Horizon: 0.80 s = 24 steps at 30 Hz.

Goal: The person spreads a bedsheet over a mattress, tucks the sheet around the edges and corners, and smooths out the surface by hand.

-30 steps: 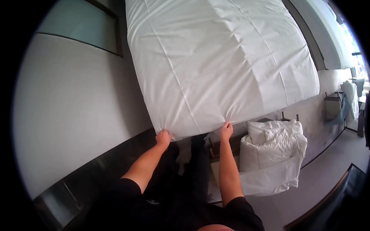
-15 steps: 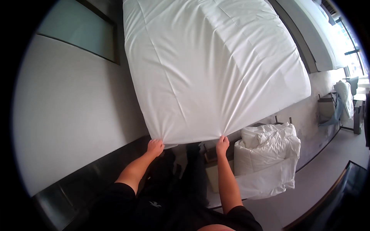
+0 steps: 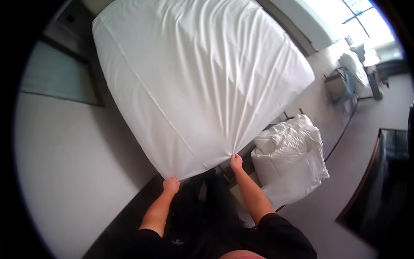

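A white bed sheet (image 3: 172, 86) covers the bed in front of me, with long creases fanning out from where it is pulled. My left hand (image 3: 171, 185) is closed on the sheet's edge near its lower left corner. Further right along the same edge, my right hand (image 3: 236, 162) grips the cloth in a fist, and folds gather sharply at that point. Between the two hands the edge hangs slightly slack over my dark trousers. My fingertips are hidden by the cloth and knuckles.
A bundled white duvet (image 3: 289, 155) rests on a chair close to my right. Beyond it stands another chair (image 3: 338, 86) with pillows and a blue cloth, by a bright window (image 3: 362, 19). A pale wall (image 3: 64, 151) runs along the left. A dark screen (image 3: 371, 190) is at lower right.
My view has turned, so the bed appears tilted and shifted left. Both hands keep hold of the sheet's edge; the left hand now sits lower than the right, and the creases near the right have deepened.
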### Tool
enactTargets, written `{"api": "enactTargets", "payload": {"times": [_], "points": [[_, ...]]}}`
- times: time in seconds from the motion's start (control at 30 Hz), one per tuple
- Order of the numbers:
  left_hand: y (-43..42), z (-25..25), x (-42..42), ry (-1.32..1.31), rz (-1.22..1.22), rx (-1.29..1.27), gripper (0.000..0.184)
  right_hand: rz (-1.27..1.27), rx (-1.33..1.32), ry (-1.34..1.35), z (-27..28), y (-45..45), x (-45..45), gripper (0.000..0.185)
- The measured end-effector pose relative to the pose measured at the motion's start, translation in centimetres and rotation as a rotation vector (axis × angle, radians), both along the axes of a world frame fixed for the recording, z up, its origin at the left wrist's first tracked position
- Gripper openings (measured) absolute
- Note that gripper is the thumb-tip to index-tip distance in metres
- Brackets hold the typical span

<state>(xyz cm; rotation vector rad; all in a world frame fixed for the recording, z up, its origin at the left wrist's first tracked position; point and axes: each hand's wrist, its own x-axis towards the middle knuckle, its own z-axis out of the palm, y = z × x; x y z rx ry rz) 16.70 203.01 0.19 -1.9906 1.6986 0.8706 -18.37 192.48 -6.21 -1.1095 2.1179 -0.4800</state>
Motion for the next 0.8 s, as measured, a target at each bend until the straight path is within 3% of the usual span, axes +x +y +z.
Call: {"api": "enactTargets", "payload": {"times": [0.07, 0.1, 0.13, 0.27, 0.37, 0.4, 0.43, 0.5, 0.57, 0.7, 0.8], "points": [[-0.8, 0.8, -0.7, 0.019, 0.103, 0.092, 0.027, 0.03, 0.093, -0.188, -1.3, 0.7, -1.9, 0.03], [-0.8, 1.7, -1.0, 0.065, 0.14, 0.153, 0.028, 0.039, 0.153, -0.287, 0.9, 2.2, -2.0, 0.03], [-0.4, 2.6, -0.6, 0.104, 0.167, 0.219, 0.029, 0.083, 0.172, -0.213, 3.0, 3.9, -2.2, 0.026], [1.4, 1.1, 1.1, 0.536, 0.453, -0.04, 0.026, 0.074, 0.35, -0.204, 6.9, 10.5, -5.2, 0.022], [0.2, 7.1, 0.9, 0.527, 0.563, -0.232, 0.024, -0.147, 0.12, -0.009, 5.1, 12.6, -8.5, 0.023], [-0.1, 6.1, 1.3, 0.562, 0.603, -0.286, 0.024, -0.313, 0.212, -0.233, 7.2, 12.1, -9.6, 0.024], [-1.7, 6.6, 0.5, 0.527, 0.556, -0.339, 0.025, -0.458, 0.301, -0.463, 9.9, 9.0, -10.4, 0.025], [-7.0, 8.2, -1.6, 0.501, 0.481, -0.439, 0.028, -0.203, 0.168, -0.259, 8.7, 3.7, -14.9, 0.026], [-15.2, 9.0, -5.9, 0.537, 0.346, -0.504, 0.032, -0.053, -0.149, -0.074, 8.1, -4.1, -18.5, 0.027], [-34.9, 10.0, -15.9, 0.437, 0.252, -0.633, 0.046, 0.222, -0.347, -0.076, 16.4, -26.6, -18.7, 0.035], [-51.2, 8.0, -21.7, 0.297, 0.237, -0.79, 0.054, 0.488, -0.5, 0.046, 15.4, -42.8, -19.6, 0.045]]}}
